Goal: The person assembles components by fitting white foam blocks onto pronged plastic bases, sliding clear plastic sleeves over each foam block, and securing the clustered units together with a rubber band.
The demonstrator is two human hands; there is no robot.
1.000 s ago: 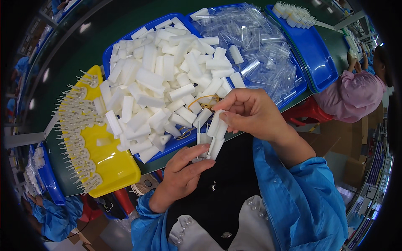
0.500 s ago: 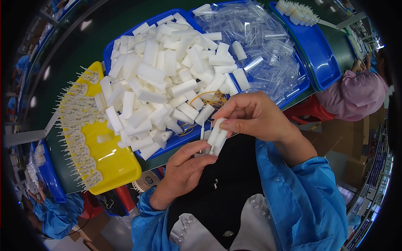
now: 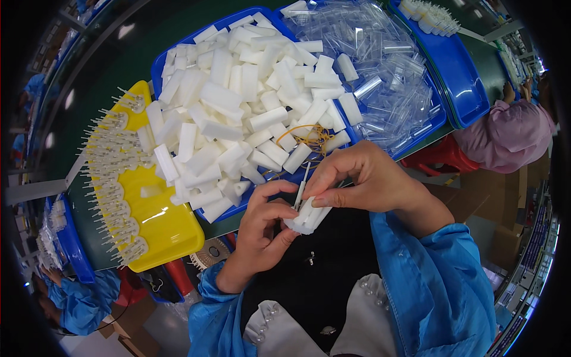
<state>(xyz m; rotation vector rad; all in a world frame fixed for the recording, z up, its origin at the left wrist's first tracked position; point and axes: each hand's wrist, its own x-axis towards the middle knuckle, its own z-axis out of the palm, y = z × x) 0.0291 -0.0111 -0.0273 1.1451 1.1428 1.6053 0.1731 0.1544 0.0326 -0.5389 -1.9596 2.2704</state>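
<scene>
Well, the fingers of your left hand (image 3: 260, 233) and right hand (image 3: 367, 181) are pinched on one white lobed piece (image 3: 308, 218), on the near side of the tabletop (image 3: 119, 65); one slim rod (image 3: 301, 191) juts up beside it. Beyond, one blue tray (image 3: 157, 74) carries white foam blocks (image 3: 223, 98), too many to count; right of it lie clear plastic sleeves (image 3: 392, 83), likewise uncountable, and left, one yellow tray (image 3: 162, 221).

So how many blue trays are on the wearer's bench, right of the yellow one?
3: one blue tray under the white blocks, another under the clear plastic pieces, a third farther right; more may be hidden beneath.
</scene>
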